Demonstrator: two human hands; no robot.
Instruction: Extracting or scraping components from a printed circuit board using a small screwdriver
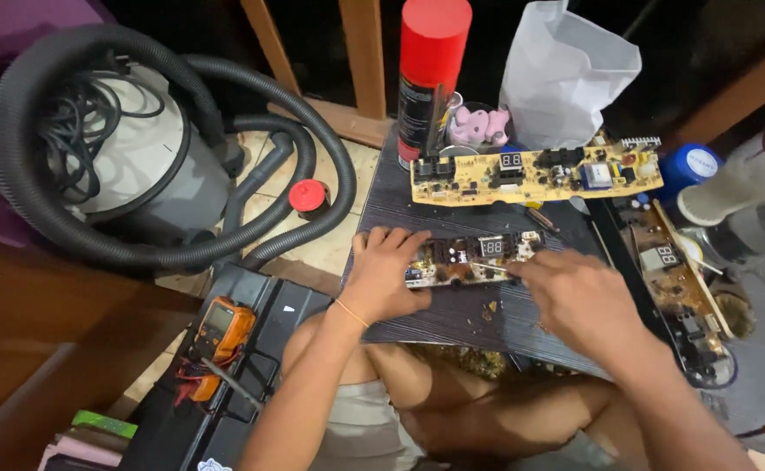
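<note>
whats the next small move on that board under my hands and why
Probably ease the thin tool in your right hand a little further onto the circuit board, while the left hand presses the board's left end flat on the dark table; the tip already lies over its components.

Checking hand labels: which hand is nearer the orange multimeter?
Left. The left hand rests on the small circuit board, up and right of the orange multimeter; the right hand is farther right, across the board.

We see a yellow rectangular circuit board [535,174] on the dark wood-grain tabletop [452,318]; behind that board stands a red-capped spray can [430,74], and far left an orange multimeter [219,331].
</note>
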